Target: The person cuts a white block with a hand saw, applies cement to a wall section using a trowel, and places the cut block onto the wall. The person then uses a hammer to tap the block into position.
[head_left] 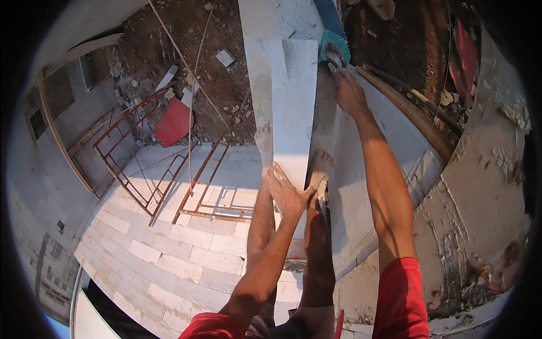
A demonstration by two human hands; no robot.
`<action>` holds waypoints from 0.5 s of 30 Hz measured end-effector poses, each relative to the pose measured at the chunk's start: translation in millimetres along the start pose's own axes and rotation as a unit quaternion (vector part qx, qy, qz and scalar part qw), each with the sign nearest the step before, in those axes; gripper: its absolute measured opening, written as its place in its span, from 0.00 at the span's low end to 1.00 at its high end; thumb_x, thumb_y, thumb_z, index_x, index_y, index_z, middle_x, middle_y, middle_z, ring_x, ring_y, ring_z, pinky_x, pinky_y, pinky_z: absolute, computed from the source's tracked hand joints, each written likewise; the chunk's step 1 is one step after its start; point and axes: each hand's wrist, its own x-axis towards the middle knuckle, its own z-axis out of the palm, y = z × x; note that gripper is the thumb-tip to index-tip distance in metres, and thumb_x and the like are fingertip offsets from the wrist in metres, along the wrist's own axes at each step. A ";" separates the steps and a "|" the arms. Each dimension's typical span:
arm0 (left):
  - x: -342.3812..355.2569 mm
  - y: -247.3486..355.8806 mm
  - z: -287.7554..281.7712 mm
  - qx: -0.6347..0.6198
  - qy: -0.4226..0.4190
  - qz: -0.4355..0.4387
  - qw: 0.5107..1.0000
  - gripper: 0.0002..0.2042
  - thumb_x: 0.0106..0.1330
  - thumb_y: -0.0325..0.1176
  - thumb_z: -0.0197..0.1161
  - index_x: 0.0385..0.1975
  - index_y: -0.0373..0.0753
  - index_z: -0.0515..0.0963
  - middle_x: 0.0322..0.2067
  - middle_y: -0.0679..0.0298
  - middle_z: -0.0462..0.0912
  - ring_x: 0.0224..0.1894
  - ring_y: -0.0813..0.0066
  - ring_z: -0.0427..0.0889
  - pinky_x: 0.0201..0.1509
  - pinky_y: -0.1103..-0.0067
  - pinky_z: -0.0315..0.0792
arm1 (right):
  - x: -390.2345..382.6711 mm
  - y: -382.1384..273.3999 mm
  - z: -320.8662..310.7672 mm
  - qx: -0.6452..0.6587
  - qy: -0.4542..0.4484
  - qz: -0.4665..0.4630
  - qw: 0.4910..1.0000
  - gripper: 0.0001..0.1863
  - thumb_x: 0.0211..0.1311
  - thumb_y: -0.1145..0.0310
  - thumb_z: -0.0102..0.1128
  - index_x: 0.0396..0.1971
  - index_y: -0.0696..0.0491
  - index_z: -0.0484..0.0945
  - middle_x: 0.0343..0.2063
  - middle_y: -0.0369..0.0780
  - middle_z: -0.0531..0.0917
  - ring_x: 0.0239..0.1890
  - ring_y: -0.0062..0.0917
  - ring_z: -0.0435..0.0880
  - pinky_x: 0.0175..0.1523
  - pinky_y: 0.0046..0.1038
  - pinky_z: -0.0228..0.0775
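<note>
1. From here I see a long white block point(294, 96) lying lengthwise on a ledge point(258, 73), its near end between two bare feet point(322, 161).
2. The left hand point(288, 189) is spread at that near end, thumb out to the right.
3. The right hand point(348, 95) reaches forward, fingers curled at the teal handle of a saw point(340, 40), just beside the block's far end.
4. Leftward, rusty metal frames point(212, 183) stand by pale blockwork point(186, 248).
5. Farther off, a red piece point(174, 123) lies on brown dirt point(144, 34).
</note>
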 end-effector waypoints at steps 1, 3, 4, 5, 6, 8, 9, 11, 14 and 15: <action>-7.3 -9.4 10.8 0.011 0.028 0.012 0.999 0.68 0.44 0.45 0.86 0.79 0.35 0.39 0.74 0.34 0.45 0.76 0.35 0.47 0.78 0.51 0.50 | -10.6 1.7 2.9 0.015 -0.013 0.011 1.000 0.37 0.63 0.76 0.57 0.74 0.45 0.64 0.68 0.49 0.71 0.71 0.46 0.68 0.71 0.42 0.66; -19.7 -22.7 31.1 0.033 0.016 -0.025 0.999 0.68 0.42 0.43 0.86 0.79 0.38 0.40 0.74 0.35 0.46 0.76 0.36 0.48 0.78 0.51 0.51 | -37.6 2.5 11.6 0.055 -0.017 0.036 0.998 0.35 0.63 0.73 0.59 0.72 0.48 0.66 0.67 0.52 0.71 0.70 0.48 0.68 0.72 0.42 0.64; -21.0 -27.3 39.5 0.034 0.055 -0.003 0.998 0.68 0.42 0.43 0.86 0.79 0.40 0.41 0.74 0.35 0.46 0.76 0.36 0.49 0.77 0.51 0.51 | -54.9 0.6 18.5 0.080 -0.007 0.050 0.996 0.32 0.64 0.71 0.59 0.71 0.50 0.68 0.67 0.52 0.72 0.70 0.48 0.68 0.72 0.42 0.64; -18.9 -31.6 46.0 0.036 0.075 0.002 0.997 0.67 0.42 0.42 0.86 0.80 0.41 0.41 0.74 0.36 0.46 0.76 0.36 0.49 0.77 0.51 0.52 | -74.9 -0.5 26.4 0.100 -0.009 0.077 0.992 0.31 0.65 0.70 0.59 0.69 0.52 0.69 0.66 0.52 0.73 0.70 0.48 0.68 0.72 0.42 0.64; -17.4 -34.7 51.3 0.033 0.079 -0.001 0.996 0.67 0.42 0.42 0.86 0.80 0.42 0.42 0.74 0.36 0.46 0.76 0.36 0.49 0.76 0.50 0.52 | -96.7 -2.3 36.1 0.129 -0.010 0.084 0.988 0.28 0.66 0.69 0.59 0.67 0.53 0.71 0.65 0.53 0.74 0.69 0.48 0.69 0.72 0.42 0.64; -15.1 -40.0 55.8 0.029 0.092 -0.002 0.995 0.66 0.43 0.39 0.84 0.80 0.45 0.42 0.70 0.35 0.51 0.71 0.35 0.55 0.74 0.51 0.54 | -136.1 -2.5 56.9 0.172 -0.051 0.122 0.976 0.27 0.67 0.65 0.59 0.65 0.55 0.73 0.64 0.54 0.75 0.68 0.48 0.71 0.71 0.41 0.64; -13.9 -42.0 55.6 0.027 0.080 -0.017 0.996 0.65 0.43 0.38 0.84 0.81 0.46 0.42 0.68 0.36 0.53 0.69 0.35 0.57 0.73 0.52 0.55 | -155.1 -2.9 68.6 0.187 -0.086 0.162 0.965 0.27 0.67 0.63 0.60 0.65 0.56 0.74 0.64 0.54 0.75 0.67 0.48 0.71 0.71 0.41 0.64; -13.3 -44.3 51.3 0.037 0.063 -0.030 0.997 0.65 0.43 0.37 0.83 0.81 0.48 0.42 0.64 0.37 0.58 0.64 0.35 0.62 0.71 0.53 0.57 | -189.7 -3.8 90.9 0.213 -0.093 0.221 0.947 0.27 0.67 0.60 0.61 0.62 0.57 0.77 0.59 0.54 0.79 0.63 0.49 0.76 0.68 0.41 0.67; -16.1 -43.7 39.0 0.057 0.055 -0.017 0.997 0.65 0.42 0.38 0.81 0.81 0.50 0.42 0.57 0.40 0.62 0.57 0.38 0.65 0.66 0.55 0.60 | -227.1 -4.4 118.1 0.263 -0.156 0.276 0.911 0.27 0.67 0.53 0.63 0.59 0.57 0.80 0.54 0.54 0.83 0.59 0.51 0.80 0.66 0.41 0.70; -19.7 -42.7 33.0 0.062 0.055 -0.007 0.997 0.65 0.41 0.38 0.81 0.81 0.50 0.42 0.55 0.41 0.62 0.56 0.38 0.66 0.65 0.56 0.61 | -238.7 -8.0 126.6 0.274 -0.135 0.274 0.912 0.28 0.67 0.52 0.63 0.58 0.57 0.80 0.53 0.54 0.84 0.58 0.50 0.81 0.66 0.41 0.70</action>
